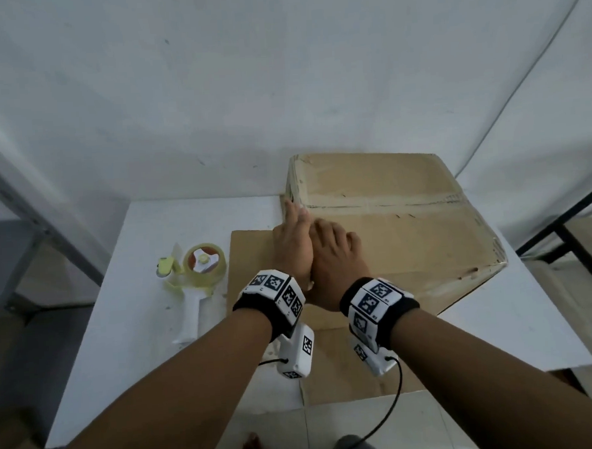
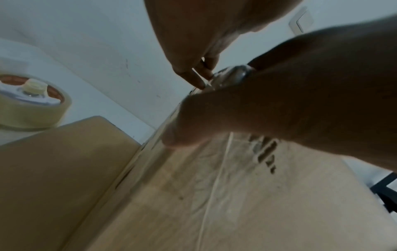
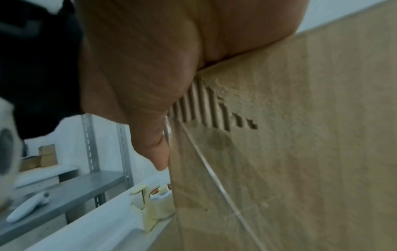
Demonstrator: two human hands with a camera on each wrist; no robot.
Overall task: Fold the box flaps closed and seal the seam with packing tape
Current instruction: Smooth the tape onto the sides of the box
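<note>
We see a closed cardboard box on a white table, its top seam covered with clear tape. Our left hand lies with straight fingers along the box's left edge. Our right hand presses flat on the lid beside it. A tape dispenser lies to the left, apart.

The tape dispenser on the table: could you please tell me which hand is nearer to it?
Left. The left hand lies along the cardboard box's left edge, the side facing the tape dispenser. The right hand rests beside it on the box top, farther from the dispenser.
</note>
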